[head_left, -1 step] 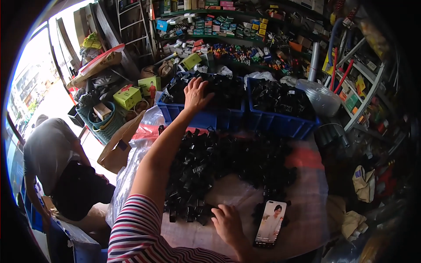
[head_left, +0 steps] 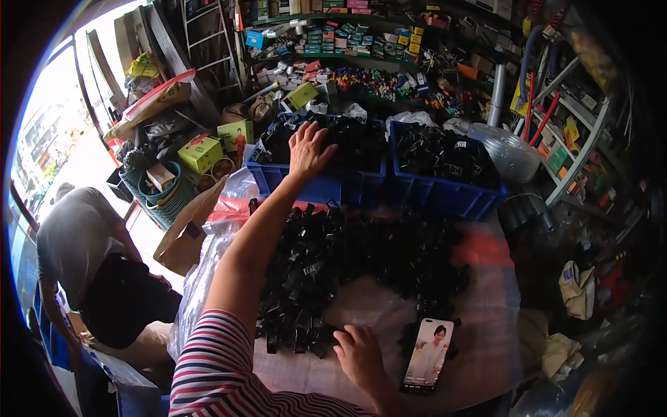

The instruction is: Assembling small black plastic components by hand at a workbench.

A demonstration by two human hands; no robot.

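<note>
My left hand [head_left: 309, 151] reaches over the left blue bin [head_left: 313, 184]. Its fingers are bent but spread apart, with the thumb out to the right, and nothing shows in them. Small black clip-like pieces [head_left: 358, 142] fill that bin; their exact kind is hard to make out. Lower down, my right hand [head_left: 361, 358] rests on the sheet-covered table [head_left: 375, 306], its fingers loosely bent and apart, beside a heap of similar black pieces [head_left: 306, 271]. Right of it lies a phone [head_left: 426, 354] with a lit screen showing a person.
A second blue bin [head_left: 445, 191] of black pieces stands at the right. Behind are shelves of small boxes [head_left: 333, 38]. Green boxes [head_left: 201, 153] and stacked baskets [head_left: 163, 201] are at the left. Another person [head_left: 90, 257] bends over nearby. A metal rack [head_left: 577, 139] stands at right.
My left hand and forearm have shifted very slightly to the left over the bin. My right hand, the phone and the heap look the same.
</note>
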